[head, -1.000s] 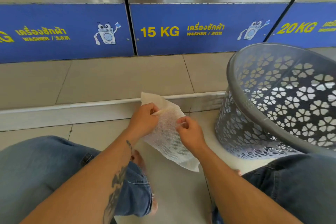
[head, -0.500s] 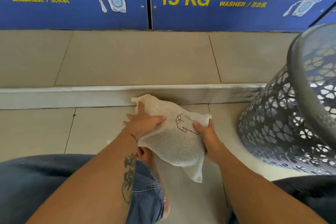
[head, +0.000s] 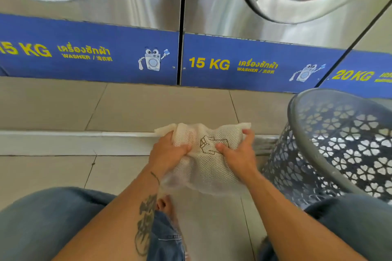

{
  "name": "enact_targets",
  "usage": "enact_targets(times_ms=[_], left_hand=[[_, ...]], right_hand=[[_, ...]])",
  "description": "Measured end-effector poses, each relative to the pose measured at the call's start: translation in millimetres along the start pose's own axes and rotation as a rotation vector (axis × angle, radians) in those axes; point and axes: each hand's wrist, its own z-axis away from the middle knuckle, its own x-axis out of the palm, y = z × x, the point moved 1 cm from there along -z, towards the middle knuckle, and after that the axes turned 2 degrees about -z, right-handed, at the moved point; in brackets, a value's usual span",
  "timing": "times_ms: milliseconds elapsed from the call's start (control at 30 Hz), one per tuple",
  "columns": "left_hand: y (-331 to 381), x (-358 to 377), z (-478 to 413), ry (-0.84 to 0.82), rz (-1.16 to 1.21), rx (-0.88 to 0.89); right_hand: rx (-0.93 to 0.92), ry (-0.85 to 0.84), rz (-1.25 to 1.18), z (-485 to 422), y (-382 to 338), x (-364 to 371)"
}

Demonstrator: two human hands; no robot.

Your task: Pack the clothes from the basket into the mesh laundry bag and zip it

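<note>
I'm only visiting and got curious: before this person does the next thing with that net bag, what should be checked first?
1. Left hand grips the mesh laundry bag: ok.
2. Right hand grips the bag's other side: ok.
3. Clothes inside the bag: cannot tell; it bulges, but the mesh hides what it holds.
4. Zip closed: cannot tell; no zipper shows.
5. Basket close by on the person's right: ok.
6. Basket emptied: cannot tell; no clothes show in the part seen, but the bottom is out of view.
</note>
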Motion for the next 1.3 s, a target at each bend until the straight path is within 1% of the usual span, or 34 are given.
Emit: enact_targets(times_ms=[133, 233, 367, 500, 667, 733, 800, 867, 900, 1033, 1100, 1167, 1267, 1300], left_hand=[[53.3, -38.2, 30.4, 0.13, 0.002, 0.186], [84.4, -68.7, 41.4, 0.197, -0.021, 0.266], [114.1, -93.6, 31.9, 0.267, -0.129, 0.274], [117.8, -93.8, -14.1, 0.279, -0.261, 0.25], [94.8, -64.0, -119.2, 0.188, -0.437, 0.224], [75.3, -44.1, -163.5, 0.103, -0.478, 0.199], [61.4, -28.1, -199.7, 0.01, -0.465, 0.133], [61.0, -25.0, -222.1, -0.029, -0.45, 0.044], [64.4, -27.6, -227.8, -0.045, -0.48, 0.0], [85.9, -52.3, -218.0, -0.121, -0.758, -0.156], [102.8, -69.7, -203.3, -0.155, -0.899, -0.191], [128.2, -90.9, -182.8, -0.161, -0.979, -0.149], [176.1, -123.1, -138.9, -0.128, -1.018, 0.008], [194.5, -133.6, -125.0, -0.147, -1.017, 0.056]], right_hand=[[-0.164, 0.05, -0.016, 11.1, -64.5, -31.0], [-0.221, 0.072, 0.018, 12.4, -103.5, -39.9], [-0.29, 0.018, 0.02, -8.5, -138.8, -35.2], [-0.316, -0.032, 0.095, -61.3, -145.4, -10.5], [-0.296, -0.089, 0.255, -168.6, -108.0, 33.7], [-0.283, -0.097, 0.315, -206.2, -80.6, 52.8], [-0.27, -0.104, 0.352, -235.9, -57.4, 66.3], [-0.233, -0.123, 0.365, -257.0, -50.2, 71.7], [-0.21, -0.143, 0.386, -264.5, -52.6, 72.1], [-0.06, -0.296, 0.516, -264.4, -83.0, 63.8], [-0.015, -0.336, 0.578, -252.7, -104.8, 52.1], [0.025, -0.344, 0.604, -237.4, -132.5, 33.7], [-0.005, -0.403, 0.624, -206.4, -183.7, -0.6], [-0.006, -0.429, 0.659, -196.5, -204.1, -12.9]])
